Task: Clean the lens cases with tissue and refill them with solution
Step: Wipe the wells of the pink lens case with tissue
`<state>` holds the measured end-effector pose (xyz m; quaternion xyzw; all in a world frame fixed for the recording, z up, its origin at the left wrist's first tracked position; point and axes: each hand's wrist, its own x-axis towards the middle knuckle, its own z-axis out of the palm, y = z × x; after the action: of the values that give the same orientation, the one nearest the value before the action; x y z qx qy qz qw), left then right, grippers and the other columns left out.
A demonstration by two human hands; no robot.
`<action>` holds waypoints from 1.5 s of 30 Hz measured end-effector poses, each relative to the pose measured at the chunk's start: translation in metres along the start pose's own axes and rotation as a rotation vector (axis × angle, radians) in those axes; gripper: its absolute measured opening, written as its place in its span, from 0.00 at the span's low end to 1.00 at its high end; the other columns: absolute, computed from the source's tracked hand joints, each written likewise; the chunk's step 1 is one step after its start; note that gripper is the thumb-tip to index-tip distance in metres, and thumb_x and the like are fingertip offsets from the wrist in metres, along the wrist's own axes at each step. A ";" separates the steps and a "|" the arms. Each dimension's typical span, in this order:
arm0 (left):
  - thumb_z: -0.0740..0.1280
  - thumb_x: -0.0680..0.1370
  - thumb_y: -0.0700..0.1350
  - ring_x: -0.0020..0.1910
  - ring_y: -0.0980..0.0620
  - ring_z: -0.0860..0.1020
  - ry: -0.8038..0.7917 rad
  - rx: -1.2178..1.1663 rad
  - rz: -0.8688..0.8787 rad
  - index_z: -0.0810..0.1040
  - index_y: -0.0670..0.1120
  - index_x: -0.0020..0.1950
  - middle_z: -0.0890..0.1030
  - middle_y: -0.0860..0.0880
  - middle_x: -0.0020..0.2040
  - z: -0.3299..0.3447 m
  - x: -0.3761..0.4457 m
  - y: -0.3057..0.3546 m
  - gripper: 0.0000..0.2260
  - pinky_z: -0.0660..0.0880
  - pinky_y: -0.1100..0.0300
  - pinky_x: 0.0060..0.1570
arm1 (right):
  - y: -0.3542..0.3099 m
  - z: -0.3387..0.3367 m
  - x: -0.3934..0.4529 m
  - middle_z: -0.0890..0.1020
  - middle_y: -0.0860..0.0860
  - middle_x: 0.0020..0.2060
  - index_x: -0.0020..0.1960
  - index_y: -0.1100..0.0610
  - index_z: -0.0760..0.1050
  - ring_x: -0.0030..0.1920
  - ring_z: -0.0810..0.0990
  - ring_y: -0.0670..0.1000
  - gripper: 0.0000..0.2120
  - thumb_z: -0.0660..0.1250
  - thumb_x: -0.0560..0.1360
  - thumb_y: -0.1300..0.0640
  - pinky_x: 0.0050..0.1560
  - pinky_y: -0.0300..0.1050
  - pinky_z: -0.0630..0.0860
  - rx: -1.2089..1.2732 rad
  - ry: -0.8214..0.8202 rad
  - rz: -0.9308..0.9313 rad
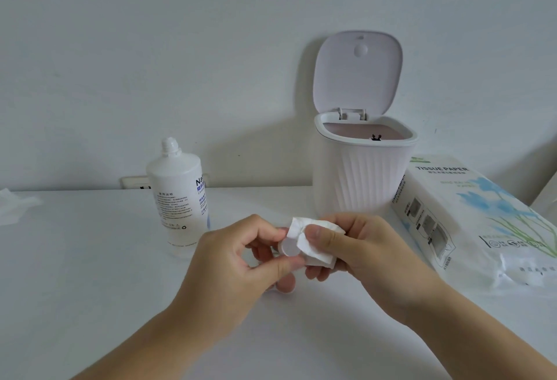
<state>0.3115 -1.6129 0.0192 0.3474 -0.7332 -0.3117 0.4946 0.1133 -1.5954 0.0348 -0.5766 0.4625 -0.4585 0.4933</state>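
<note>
Left hand (238,262) pinches a round white case (288,247); right hand (355,247) fingers clamp a folded tissue (316,247) against it, above the worktop (90,274) near its back edge.

A white table (90,259) stands flush against a plain pale wall (150,48) in soft, even light. A wall socket (135,182) peeks above the tabletop's back edge.

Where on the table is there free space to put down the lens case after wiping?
Bare table lies left of the solution bottle, up to the crumpled tissue at the far left edge. Another free patch is near the front, between the forearms. The right side is crowded: the bin and tissue pack stand close together.
</note>
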 end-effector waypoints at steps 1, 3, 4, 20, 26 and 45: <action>0.80 0.67 0.51 0.28 0.57 0.81 0.008 0.019 0.022 0.82 0.51 0.42 0.82 0.55 0.29 0.002 -0.001 0.000 0.10 0.72 0.74 0.32 | 0.001 0.001 0.000 0.85 0.56 0.37 0.46 0.59 0.84 0.37 0.83 0.53 0.13 0.68 0.75 0.50 0.41 0.42 0.79 0.019 0.010 -0.011; 0.80 0.67 0.52 0.28 0.57 0.81 0.014 0.033 0.025 0.82 0.51 0.42 0.82 0.55 0.29 0.004 -0.002 0.000 0.11 0.72 0.74 0.32 | 0.002 0.003 0.000 0.85 0.54 0.36 0.46 0.59 0.84 0.36 0.82 0.52 0.13 0.68 0.75 0.50 0.41 0.43 0.79 0.035 0.024 -0.023; 0.80 0.66 0.53 0.28 0.57 0.80 0.011 0.023 0.010 0.82 0.51 0.42 0.82 0.55 0.29 0.003 -0.001 0.000 0.11 0.72 0.74 0.32 | 0.003 0.002 0.000 0.85 0.54 0.36 0.46 0.58 0.84 0.36 0.82 0.52 0.13 0.68 0.75 0.49 0.41 0.43 0.79 0.022 0.022 -0.023; 0.82 0.65 0.49 0.29 0.57 0.79 0.015 0.095 0.040 0.82 0.48 0.38 0.81 0.57 0.29 0.003 -0.001 0.002 0.11 0.73 0.73 0.35 | 0.001 0.001 -0.002 0.84 0.54 0.35 0.44 0.60 0.84 0.33 0.80 0.50 0.14 0.68 0.76 0.50 0.40 0.42 0.78 0.003 -0.009 -0.056; 0.78 0.70 0.39 0.26 0.65 0.74 -0.093 0.111 -0.101 0.84 0.63 0.47 0.81 0.59 0.35 -0.014 0.010 -0.003 0.17 0.69 0.76 0.30 | 0.005 0.002 -0.002 0.86 0.58 0.39 0.45 0.61 0.83 0.33 0.82 0.51 0.14 0.70 0.76 0.49 0.39 0.46 0.79 -0.151 -0.099 0.006; 0.77 0.71 0.37 0.29 0.62 0.77 -0.003 -0.022 -0.150 0.85 0.59 0.47 0.80 0.55 0.38 -0.008 0.009 0.006 0.16 0.69 0.76 0.27 | 0.012 0.007 0.002 0.86 0.53 0.33 0.44 0.52 0.86 0.35 0.84 0.54 0.11 0.67 0.80 0.51 0.36 0.37 0.78 -0.194 0.169 -0.167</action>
<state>0.3159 -1.6173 0.0311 0.3956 -0.7023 -0.3563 0.4725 0.1196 -1.5970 0.0226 -0.6175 0.4947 -0.4980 0.3550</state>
